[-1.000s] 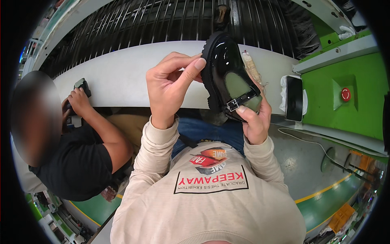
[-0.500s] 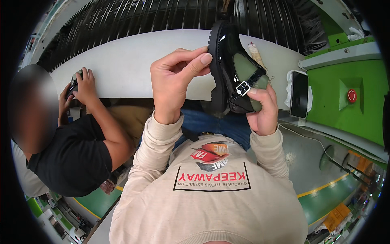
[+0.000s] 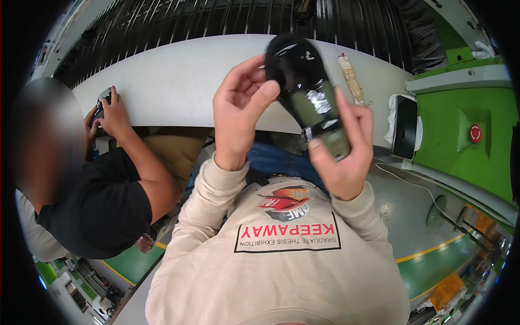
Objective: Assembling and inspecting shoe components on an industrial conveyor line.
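A glossy black shoe (image 3: 295,70) with green panels and a strap is held up over the near edge of the white table, its toe pointing away from me and its upper facing up. My right hand (image 3: 346,154) is closed around the heel end, thumb on one side and fingers on the other. At the left side of the toe part, my left hand (image 3: 238,105) has its thumb and bent index finger against the shoe's edge; the other fingers are curled. The sole is turned out of sight, and the shoe is slightly blurred.
Dark slatted rollers (image 3: 216,21) run behind the white table (image 3: 179,81). A tape-wrapped stick (image 3: 351,80) lies right of the shoe. Further right are a phone (image 3: 405,127) and a green machine panel with a red button (image 3: 475,133). At left, a co-worker's hands (image 3: 111,111) hold a dark shoe.
The shoe has been rolled from a side view, with sole and buckle showing, to a view of its upper. My right hand has turned with it; my left thumb stays near its edge.
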Motion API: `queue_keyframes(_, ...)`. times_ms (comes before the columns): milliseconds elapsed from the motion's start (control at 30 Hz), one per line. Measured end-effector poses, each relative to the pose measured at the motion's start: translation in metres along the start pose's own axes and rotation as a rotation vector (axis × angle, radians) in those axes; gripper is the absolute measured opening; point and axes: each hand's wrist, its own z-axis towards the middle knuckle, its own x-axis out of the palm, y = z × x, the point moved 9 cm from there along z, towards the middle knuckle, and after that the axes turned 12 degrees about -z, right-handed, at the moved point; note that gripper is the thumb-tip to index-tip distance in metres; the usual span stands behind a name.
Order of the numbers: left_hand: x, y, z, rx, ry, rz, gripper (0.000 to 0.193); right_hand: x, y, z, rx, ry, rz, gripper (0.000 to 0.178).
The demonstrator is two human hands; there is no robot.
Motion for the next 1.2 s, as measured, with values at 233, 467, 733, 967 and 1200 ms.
queue_keyframes(233, -0.027, -0.006, -0.036, 0.057, -0.097, -0.104, 0.037, 0.016, 0.052, -0.014, -0.27, 0.141, -0.009, 0.077)
queue_keyframes(467, -0.036, -0.001, -0.074, -0.058, -0.102, -0.104, 0.058, 0.025, 0.027, 0.012, -0.067, 0.176, 0.236, 0.043)
queue_keyframes(733, -0.033, 0.002, -0.095, -0.112, -0.099, -0.106, 0.06, 0.08, -0.004, -0.013, 0.291, 0.636, 0.887, 0.008)
queue_keyframes(967, -0.039, 0.022, -0.091, -0.176, -0.185, -0.134, 0.052, 0.045, 0.016, 0.007, 0.005, 0.349, 0.383, 0.009)
queue_keyframes(1200, -0.024, 0.022, -0.061, -0.2, -0.157, -0.158, 0.053, 0.041, -0.001, 0.03, 0.049, 0.513, 0.561, 0.028)
